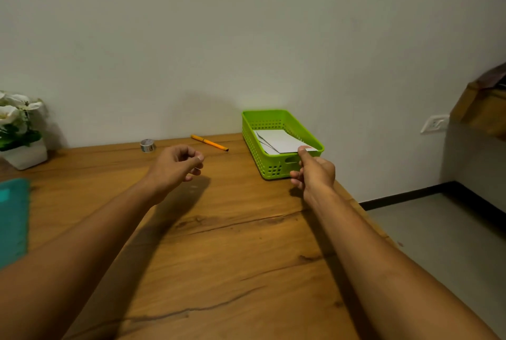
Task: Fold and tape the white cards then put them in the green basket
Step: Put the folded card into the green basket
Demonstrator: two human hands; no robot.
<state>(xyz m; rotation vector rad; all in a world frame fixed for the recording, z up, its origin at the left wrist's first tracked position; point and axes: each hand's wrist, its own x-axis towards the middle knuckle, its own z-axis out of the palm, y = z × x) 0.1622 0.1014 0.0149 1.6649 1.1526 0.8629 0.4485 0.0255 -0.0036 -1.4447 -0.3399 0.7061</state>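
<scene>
A green basket stands at the table's far right edge. A folded white card lies slanted inside it, on top of other white cards. My right hand pinches the near corner of that card at the basket's front rim. My left hand hovers above the table's middle with loosely curled fingers and holds nothing. A small roll of tape sits near the wall, behind the left hand.
An orange pen lies between the tape and the basket. A white pot with white flowers stands at the far left. A teal object lies at the left edge. The wooden table ends just right of the basket.
</scene>
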